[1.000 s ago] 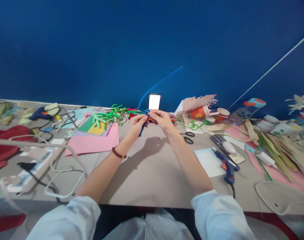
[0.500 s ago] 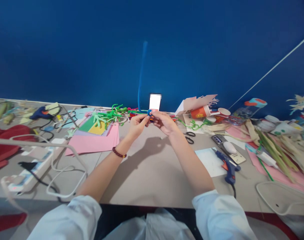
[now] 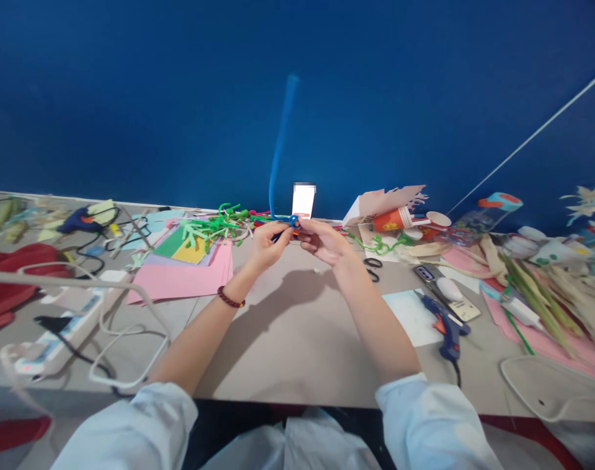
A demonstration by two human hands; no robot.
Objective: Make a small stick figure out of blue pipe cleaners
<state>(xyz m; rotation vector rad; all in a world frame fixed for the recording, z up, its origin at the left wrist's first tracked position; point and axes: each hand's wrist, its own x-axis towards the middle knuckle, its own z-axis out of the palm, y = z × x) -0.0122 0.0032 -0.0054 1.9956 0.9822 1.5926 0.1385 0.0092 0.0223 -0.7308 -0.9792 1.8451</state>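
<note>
This is a craft workroom, not a home kitchen or an office: a long table (image 3: 288, 339) against a deep blue wall (image 3: 180, 98), heaped with making supplies. Just beyond the left hand (image 3: 268, 245) lie green pipe cleaners (image 3: 214, 227) on sheets of coloured paper (image 3: 180, 281). Past the right hand (image 3: 321, 240) sit black-handled scissors (image 3: 372, 269) and a blue hot glue gun (image 3: 447, 329) — a second glue gun (image 3: 77, 222) lies well left of the hands, beyond a power strip (image 3: 57, 333).
</note>
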